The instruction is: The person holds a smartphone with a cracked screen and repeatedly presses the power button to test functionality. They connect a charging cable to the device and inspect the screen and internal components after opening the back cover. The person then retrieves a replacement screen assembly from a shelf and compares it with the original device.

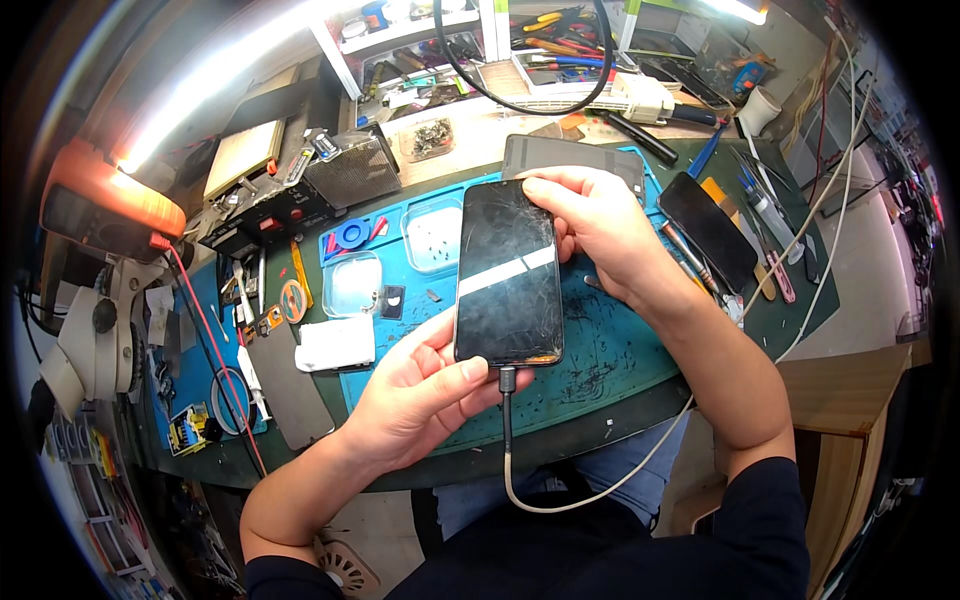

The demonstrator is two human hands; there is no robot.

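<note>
A smartphone (508, 300) with a dark, cracked screen is held up between my two hands over the blue work mat (610, 350). My left hand (425, 385) grips its lower left corner, thumb on the front edge and fingers underneath. At the upper right corner my right hand (600, 220) closes on it, thumb along the top edge. A charging cable (508, 384) with a dark plug sits in the phone's bottom end; its pale cord loops below and off to the right. The screen reflects a bright light strip. My fingers behind the phone are mostly hidden.
Clear plastic boxes (353, 283) with small parts stand left of the phone. Another dark phone (708, 232) and several hand tools lie to the right. A flat dark tablet-like panel (600, 160) lies behind. An orange multimeter (110, 205) stands far left, its red lead crossing the bench.
</note>
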